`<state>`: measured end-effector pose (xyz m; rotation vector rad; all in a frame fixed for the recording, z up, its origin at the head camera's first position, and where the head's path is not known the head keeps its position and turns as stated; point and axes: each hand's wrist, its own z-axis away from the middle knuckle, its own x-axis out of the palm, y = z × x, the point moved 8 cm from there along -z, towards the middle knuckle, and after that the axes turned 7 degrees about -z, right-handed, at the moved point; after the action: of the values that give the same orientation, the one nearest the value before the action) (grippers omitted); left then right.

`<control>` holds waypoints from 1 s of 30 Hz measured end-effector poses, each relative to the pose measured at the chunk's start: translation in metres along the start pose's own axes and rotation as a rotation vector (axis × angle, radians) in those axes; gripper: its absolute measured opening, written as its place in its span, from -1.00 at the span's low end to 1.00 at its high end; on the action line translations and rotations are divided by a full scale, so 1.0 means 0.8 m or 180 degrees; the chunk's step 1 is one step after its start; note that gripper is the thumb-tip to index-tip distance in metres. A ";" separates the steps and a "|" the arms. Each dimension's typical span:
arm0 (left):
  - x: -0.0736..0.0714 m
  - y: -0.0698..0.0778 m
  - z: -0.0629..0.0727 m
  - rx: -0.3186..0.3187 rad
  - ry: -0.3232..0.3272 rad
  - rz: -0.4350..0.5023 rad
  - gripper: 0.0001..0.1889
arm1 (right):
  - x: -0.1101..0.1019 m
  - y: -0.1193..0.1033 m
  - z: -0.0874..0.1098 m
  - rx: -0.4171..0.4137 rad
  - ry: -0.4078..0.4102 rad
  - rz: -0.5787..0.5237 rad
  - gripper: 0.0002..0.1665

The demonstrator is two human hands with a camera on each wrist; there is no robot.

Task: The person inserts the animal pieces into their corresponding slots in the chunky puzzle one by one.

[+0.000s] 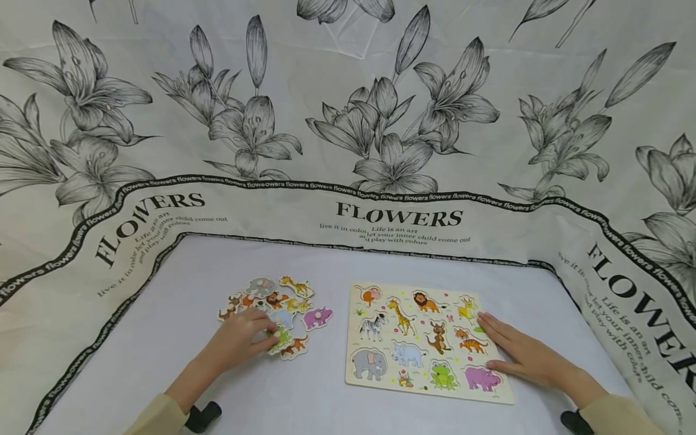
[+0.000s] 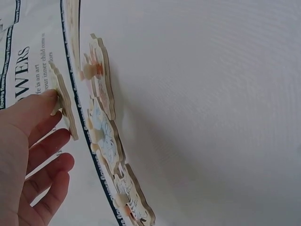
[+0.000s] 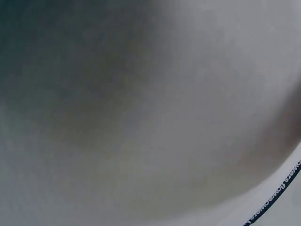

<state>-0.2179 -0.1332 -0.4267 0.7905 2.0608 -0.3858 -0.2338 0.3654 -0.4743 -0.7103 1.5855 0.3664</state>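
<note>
My left hand point(image 1: 239, 338) pinches a green frog puzzle piece point(image 1: 281, 340) at the front of a loose pile. In the left wrist view, thumb and fingers grip this piece point(image 2: 66, 101), which is tilted on edge. Close by lie a tiger piece point(image 1: 295, 347), a purple hippo piece point(image 1: 318, 318), a giraffe piece point(image 1: 296, 286) and an elephant piece point(image 1: 261, 286). Right of the pile is a wooden animal puzzle board point(image 1: 356, 296). On its right edge rests my right hand point(image 1: 524, 356), fingers extended. The right wrist view is mostly a grey blur.
A white cloth point(image 1: 261, 399) with a black-bordered "FLOWERS" band point(image 1: 399, 213) covers the surface and rises behind. Dark objects point(image 1: 203, 417) sit by both wrists. More knobbed pieces point(image 2: 106, 141) stand out in the left wrist view.
</note>
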 end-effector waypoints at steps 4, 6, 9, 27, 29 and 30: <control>0.001 0.001 -0.001 0.0008 -0.0025 0.0006 -0.86 | 0.001 -0.002 -0.001 -0.0040 0.0019 0.0018 -0.05; 0.001 0.002 -0.002 0.0017 -0.0040 0.0016 -0.86 | 0.001 -0.004 -0.002 -0.0062 0.0016 0.0000 -0.05; 0.001 0.003 -0.003 0.0023 -0.0061 0.0031 -0.86 | 0.001 -0.005 -0.002 -0.0097 0.0004 -0.0011 -0.04; 0.007 0.032 -0.035 0.0118 -0.0189 0.0145 -0.83 | 0.004 0.004 -0.003 0.0161 -0.0218 -0.0096 -0.10; 0.007 0.036 -0.039 0.0116 -0.0190 0.0151 -0.84 | 0.006 0.004 -0.003 0.0204 -0.0237 -0.0133 -0.10; 0.008 0.038 -0.041 0.0122 -0.0189 0.0135 -0.84 | 0.006 0.004 -0.003 0.0210 -0.0236 -0.0148 -0.10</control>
<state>-0.2207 -0.0907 -0.4126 0.8347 1.9836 -0.4212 -0.2378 0.3656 -0.4789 -0.6745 1.5018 0.3017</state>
